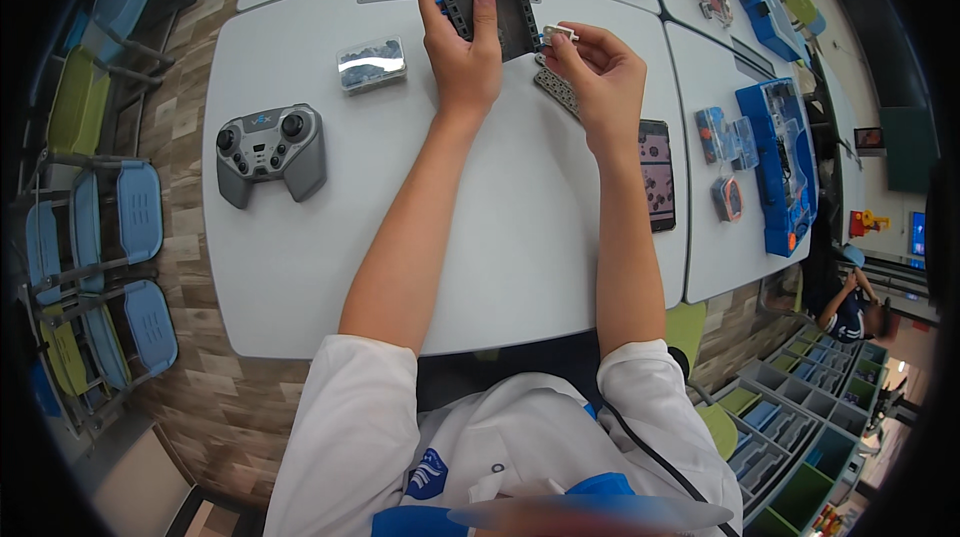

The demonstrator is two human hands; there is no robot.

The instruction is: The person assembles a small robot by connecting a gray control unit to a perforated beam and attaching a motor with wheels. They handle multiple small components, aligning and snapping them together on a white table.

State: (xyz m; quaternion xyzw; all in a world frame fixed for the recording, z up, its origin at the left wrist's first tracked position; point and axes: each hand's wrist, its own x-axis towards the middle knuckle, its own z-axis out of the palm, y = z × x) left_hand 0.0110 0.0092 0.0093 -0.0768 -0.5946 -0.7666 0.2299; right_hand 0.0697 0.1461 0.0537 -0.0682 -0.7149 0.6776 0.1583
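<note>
Pale worktop [290,277] spreads beneath us. Above its far side, our left hand [466,67], part-curled, clamps the dark rectangular module [516,22] between thumb and fingers, probably to steady it. Our right hand [608,82], nearly closed, pinches a small white piece [558,34] beside the module's edge, seemingly for fine control. A grey perforated plate [556,91] lies partly hidden by that hand; the phone [657,177] rests screen-up nearby, perhaps for easy viewing.

The left hand [465,59] is gripping at 12 o'clock, thumb [486,17] extended; the right hand [608,82] is pinching at 1 o'clock.
</note>
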